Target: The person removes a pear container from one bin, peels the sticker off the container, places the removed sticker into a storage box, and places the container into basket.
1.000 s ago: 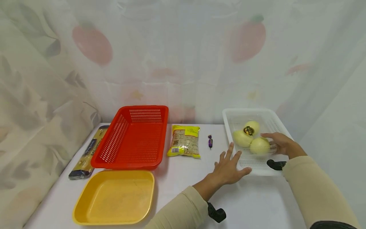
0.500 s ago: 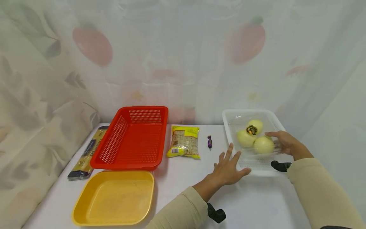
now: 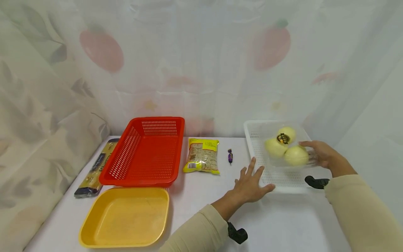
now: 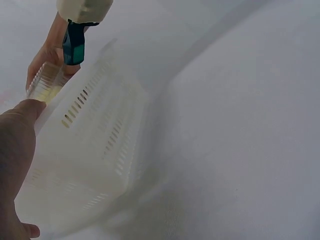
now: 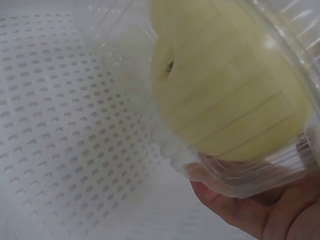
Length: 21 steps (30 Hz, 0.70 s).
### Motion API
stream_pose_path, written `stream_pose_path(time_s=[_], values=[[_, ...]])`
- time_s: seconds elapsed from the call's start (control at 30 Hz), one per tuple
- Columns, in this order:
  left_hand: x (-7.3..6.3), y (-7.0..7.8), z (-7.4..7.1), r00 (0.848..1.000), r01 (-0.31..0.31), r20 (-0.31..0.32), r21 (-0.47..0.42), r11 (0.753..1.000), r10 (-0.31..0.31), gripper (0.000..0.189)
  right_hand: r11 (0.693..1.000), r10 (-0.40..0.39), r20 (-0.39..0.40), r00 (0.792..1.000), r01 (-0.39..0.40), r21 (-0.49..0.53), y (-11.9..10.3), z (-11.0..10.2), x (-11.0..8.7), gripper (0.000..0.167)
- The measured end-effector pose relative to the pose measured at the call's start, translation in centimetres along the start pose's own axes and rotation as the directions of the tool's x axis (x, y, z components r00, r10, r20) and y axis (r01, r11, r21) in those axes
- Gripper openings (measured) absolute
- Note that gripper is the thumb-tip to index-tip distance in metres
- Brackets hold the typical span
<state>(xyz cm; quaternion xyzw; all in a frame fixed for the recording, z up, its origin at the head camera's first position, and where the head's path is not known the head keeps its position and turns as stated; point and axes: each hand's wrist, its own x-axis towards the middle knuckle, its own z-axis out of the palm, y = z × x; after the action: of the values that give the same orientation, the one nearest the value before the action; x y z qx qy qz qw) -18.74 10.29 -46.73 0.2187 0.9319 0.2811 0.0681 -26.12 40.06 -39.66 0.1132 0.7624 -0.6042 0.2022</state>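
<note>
Yellow, a shallow tray (image 3: 124, 218) is sitting nearest me, at seven o'clock on the counter (image 3: 192, 196). Between four and five o'clock my left hand (image 3: 247, 187) is lying with straight fingers spread, at the seven o'clock corner of a white basket (image 3: 283, 178). A long golden packet (image 3: 96, 171) is resting at eight, a small purple-wrapped sweet (image 3: 230, 157) is lying between four and five, and a yellow-edged bag (image 3: 202, 157) is lying at six. Just past three my right hand (image 3: 325, 154) is gripping the three o'clock end of a clear container (image 3: 284, 147); I am holding it over the white basket, three pale yellow fruits (image 3: 296, 156) showing inside. A red basket (image 3: 146, 155) is standing at eight, behind the tray, and a fruit-printed curtain (image 3: 201, 70) is hanging at twelve.
</note>
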Motion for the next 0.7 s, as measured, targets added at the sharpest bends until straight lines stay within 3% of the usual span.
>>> stream_pose_path(time_s=[0.3,0.57,0.7], values=[[0.0,0.1,-0.1,1.0,0.004,0.008,-0.01,1.0,-0.004,0.076,0.999,0.023,-0.007,1.0,-0.022,0.041,-1.1,-0.1,-1.5,0.101],[0.1,0.0,0.0,1.0,0.015,0.012,0.0,1.0,-0.015,0.077,0.981,-0.003,-0.002,1.0,0.003,0.195,-2.4,0.5,-2.9,0.101],[0.1,0.0,0.0,1.0,0.018,0.011,0.0,1.0,-0.018,0.077,0.975,-0.021,-0.008,1.0,0.022,0.221,-2.8,1.0,-3.7,0.101]])
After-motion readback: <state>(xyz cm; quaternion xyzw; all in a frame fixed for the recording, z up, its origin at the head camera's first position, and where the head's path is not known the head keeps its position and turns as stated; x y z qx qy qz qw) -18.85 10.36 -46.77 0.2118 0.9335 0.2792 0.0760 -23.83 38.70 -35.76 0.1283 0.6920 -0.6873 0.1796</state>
